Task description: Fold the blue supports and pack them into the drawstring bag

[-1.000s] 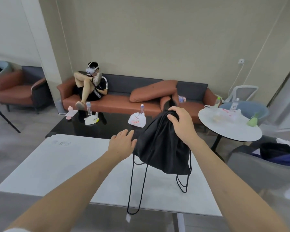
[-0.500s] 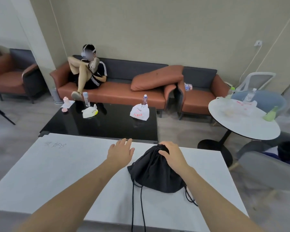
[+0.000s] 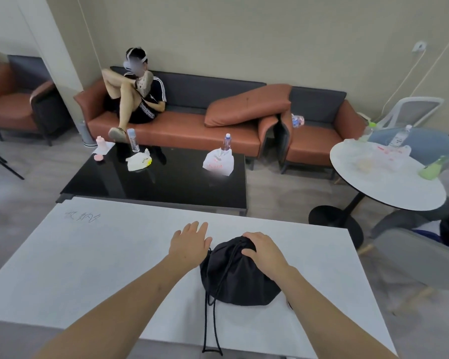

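Note:
The black drawstring bag sits bulging on the white table, its mouth cinched at the top. My right hand lies over the top of the bag, fingers curled over the gathered neck and thumb against the fabric. My left hand rests flat just left of the bag, fingers straight, its edge touching the bag's side. The bag's black cords trail toward the table's near edge. No blue supports are in sight; the bag's contents are hidden.
Beyond the white table stands a black coffee table with bottles and white bags. A person sits on the orange sofa. A round white table and a grey chair stand to the right.
My right hand has lowered the bag from the air onto the table, where it now slumps. My left hand stayed beside it. The view tilted down.

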Available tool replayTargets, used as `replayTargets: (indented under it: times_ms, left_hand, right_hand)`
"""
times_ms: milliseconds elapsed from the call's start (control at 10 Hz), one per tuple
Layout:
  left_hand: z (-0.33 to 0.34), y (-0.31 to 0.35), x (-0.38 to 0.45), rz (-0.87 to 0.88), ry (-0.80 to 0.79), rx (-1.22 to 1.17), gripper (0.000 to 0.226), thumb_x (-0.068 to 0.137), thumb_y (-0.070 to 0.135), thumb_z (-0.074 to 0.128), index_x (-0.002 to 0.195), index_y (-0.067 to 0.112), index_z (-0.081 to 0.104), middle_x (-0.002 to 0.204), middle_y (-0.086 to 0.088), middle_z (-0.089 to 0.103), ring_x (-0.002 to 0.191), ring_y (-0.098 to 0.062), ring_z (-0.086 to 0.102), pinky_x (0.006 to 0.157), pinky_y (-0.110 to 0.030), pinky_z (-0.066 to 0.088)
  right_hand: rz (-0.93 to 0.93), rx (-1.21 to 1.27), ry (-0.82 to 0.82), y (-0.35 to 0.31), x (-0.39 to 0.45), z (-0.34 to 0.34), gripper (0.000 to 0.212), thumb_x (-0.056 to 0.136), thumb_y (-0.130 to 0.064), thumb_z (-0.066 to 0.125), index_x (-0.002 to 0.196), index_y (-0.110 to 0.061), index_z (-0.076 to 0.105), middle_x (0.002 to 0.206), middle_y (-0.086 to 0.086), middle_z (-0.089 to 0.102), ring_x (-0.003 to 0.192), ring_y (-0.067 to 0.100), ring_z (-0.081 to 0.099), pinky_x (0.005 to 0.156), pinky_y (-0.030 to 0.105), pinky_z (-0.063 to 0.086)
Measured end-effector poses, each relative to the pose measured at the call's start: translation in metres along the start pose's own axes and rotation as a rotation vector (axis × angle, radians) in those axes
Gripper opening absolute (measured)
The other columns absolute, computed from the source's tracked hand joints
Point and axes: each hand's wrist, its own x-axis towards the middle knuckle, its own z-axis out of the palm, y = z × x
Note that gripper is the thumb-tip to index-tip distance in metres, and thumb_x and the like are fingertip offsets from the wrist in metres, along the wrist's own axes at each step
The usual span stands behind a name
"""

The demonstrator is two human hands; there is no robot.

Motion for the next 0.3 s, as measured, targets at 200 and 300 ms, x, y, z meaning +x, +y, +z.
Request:
replayTargets:
  times_ms: [200, 300]
  left_hand:
    - [-0.004, 0.008, -0.006, 0.02, 0.003, 0.016, 0.055, 0.107, 0.048, 0.024, 0.157, 0.026, 0.022, 0.165, -0.004, 0.028, 0.148, -0.027, 0.033, 0.117, -0.046, 0.034]
    - [-0.012, 0.006, -0.005, 0.048, 0.036, 0.034, 0.055, 0.107, 0.048, 0.025, 0.157, 0.025, 0.023, 0.163, -0.005, 0.031, 0.146, -0.027, 0.036, 0.113, -0.045, 0.038]
  right_hand:
    - [0.01, -0.06, -0.011, -0.001, -0.016, -0.005, 0.054, 0.103, -0.048, 0.053, 0.151, -0.027, 0.043, 0.149, 0.0, 0.051, 0.135, 0.023, 0.046, 0.114, 0.039, 0.04]
    - [0.01, -0.138, -0.003, -0.005, -0.021, -0.012, 0.059, 0.104, -0.049, 0.049, 0.156, -0.025, 0.036, 0.154, 0.002, 0.047, 0.137, 0.026, 0.045, 0.114, 0.041, 0.04]
